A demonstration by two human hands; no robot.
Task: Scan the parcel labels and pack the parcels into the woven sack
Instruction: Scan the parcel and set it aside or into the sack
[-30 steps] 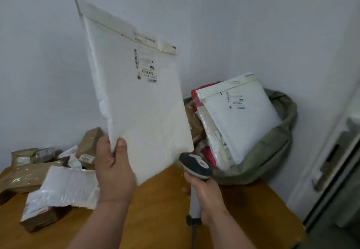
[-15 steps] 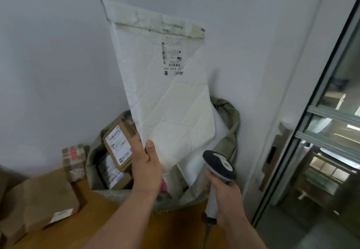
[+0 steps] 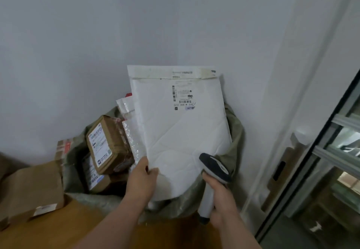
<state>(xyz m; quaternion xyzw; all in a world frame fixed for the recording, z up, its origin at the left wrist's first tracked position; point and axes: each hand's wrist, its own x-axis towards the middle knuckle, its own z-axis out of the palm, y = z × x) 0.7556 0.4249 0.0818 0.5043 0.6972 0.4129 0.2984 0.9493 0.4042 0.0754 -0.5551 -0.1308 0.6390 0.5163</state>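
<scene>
Now left hand holds mailer — over sack.

White padded mailer: matt paper-like skin, creased. Woven sack: rough olive cloth. Boxes: brown cardboard, glossy tape. Bubble-wrap parcel: shiny clear plastic. Scanner: smooth plastic, probably. Surface: smooth wood. Wall: matt paint.

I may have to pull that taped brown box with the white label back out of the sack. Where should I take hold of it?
Probably take the brown box by its upper end, coming from above with a grip across its two narrow side faces. It stands tilted, with its top clear of the woven sack, while its lower end is wedged among other parcels and the white mailer crowds its right.
</scene>
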